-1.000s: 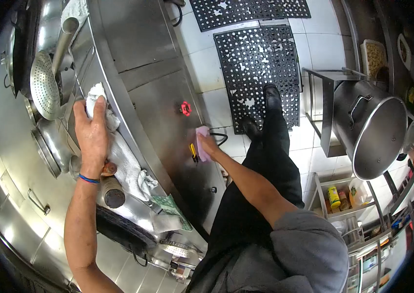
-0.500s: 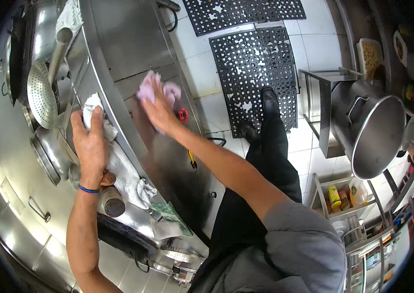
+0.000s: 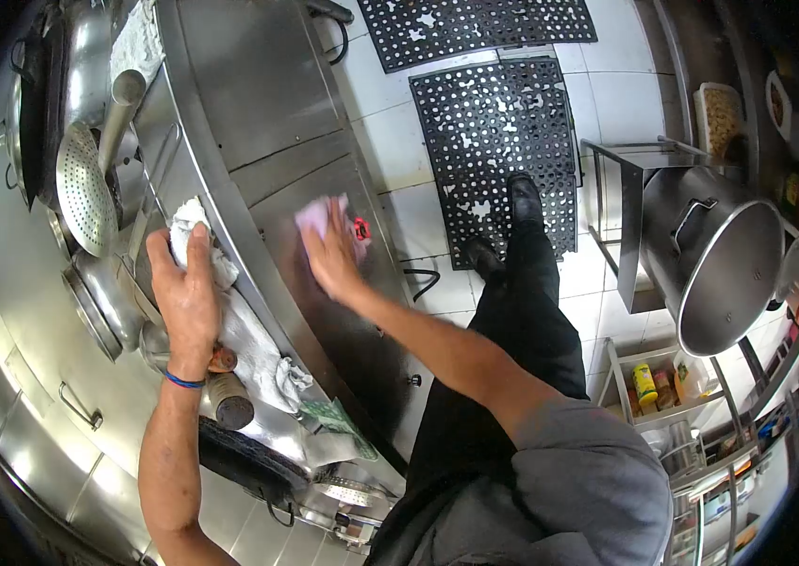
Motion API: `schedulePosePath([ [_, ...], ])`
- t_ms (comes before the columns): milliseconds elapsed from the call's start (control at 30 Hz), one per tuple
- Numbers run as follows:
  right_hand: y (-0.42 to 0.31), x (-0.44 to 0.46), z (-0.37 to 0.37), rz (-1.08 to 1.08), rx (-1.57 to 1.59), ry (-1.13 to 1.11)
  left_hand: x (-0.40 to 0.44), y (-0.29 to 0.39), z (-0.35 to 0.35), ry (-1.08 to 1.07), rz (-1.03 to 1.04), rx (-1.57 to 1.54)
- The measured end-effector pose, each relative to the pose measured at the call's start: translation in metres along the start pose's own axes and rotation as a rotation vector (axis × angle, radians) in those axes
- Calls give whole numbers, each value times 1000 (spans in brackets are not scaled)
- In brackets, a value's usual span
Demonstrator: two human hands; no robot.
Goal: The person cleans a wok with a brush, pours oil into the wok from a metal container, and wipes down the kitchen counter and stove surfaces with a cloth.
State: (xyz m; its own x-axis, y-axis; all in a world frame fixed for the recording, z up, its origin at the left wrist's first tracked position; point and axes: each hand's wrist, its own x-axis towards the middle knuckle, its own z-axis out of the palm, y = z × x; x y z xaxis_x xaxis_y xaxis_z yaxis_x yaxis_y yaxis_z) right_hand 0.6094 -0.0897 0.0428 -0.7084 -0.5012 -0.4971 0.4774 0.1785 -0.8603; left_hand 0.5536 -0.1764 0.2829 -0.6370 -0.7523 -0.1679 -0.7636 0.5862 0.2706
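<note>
My left hand (image 3: 184, 294), with a blue band at the wrist, is closed over the end of a white towel (image 3: 250, 344) on the steel counter's edge. Thumb and fingers lie on either side of the bunched cloth. A pink cloth (image 3: 312, 219) is under my right hand (image 3: 331, 255), pressed against the stainless steel front panel (image 3: 272, 179). Motion blurs the right fingers a little. Close beside them is a red knob (image 3: 362, 228). A perforated skimmer (image 3: 86, 189) lies on the counter beyond my left hand.
Metal lids and pans (image 3: 102, 307) crowd the counter's left side. A green cloth (image 3: 333, 420) lies near my body. Black perforated mats (image 3: 494, 132) cover part of the tiled floor. At right stand a large steel pot (image 3: 729, 269) and a shelf bin (image 3: 673, 410) with bottles.
My right hand and the pink cloth have slid down the panel, nearer the red knob. My left hand stays on the white towel. The whole view has shifted slightly.
</note>
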Motion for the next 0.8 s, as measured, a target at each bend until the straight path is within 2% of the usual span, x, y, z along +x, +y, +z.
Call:
schedulePosePath([
  [33, -10, 21, -3, 36, -18, 6, 0, -1, 0, -1, -2, -9],
  [133, 4, 25, -4, -54, -38, -7, -3, -3, 2, 4, 10, 8],
  [200, 26, -27, -12, -240, -83, -102, -1, -2, 1, 18, 12, 4],
  [267, 16, -87, -37, -277, -63, -134, -2, -3, 1, 14, -8, -21],
  [333, 8, -105, -38, -169, 44, -158, -2, -1, 1, 23, -3, -2],
  [433, 9, -46, -17, -109, -174, 5, -1, -2, 1, 20, -3, 5],
  [500, 0, 6, -21, -136, -59, -43, -2, -2, 1, 19, -2, 2],
  [600, -25, -1, -41, -24, 47, -153, -2, 2, 1, 23, 3, 4],
  [633, 3, -25, -32, -92, 52, -185, -2, 1, 2, 30, -1, 12],
  [667, 2, -58, -37, -295, -135, -54, -1, 0, 2, 36, -6, 20],
  [700, -4, -85, -50, -337, -168, -49, -1, 0, 2, 28, -11, 9],
  [767, 23, -128, -65, -182, 124, -279, -1, -1, 1, 11, -26, -10],
  [800, 36, -127, -72, -120, 106, -342, -2, -1, 1, 16, -14, -6],
])
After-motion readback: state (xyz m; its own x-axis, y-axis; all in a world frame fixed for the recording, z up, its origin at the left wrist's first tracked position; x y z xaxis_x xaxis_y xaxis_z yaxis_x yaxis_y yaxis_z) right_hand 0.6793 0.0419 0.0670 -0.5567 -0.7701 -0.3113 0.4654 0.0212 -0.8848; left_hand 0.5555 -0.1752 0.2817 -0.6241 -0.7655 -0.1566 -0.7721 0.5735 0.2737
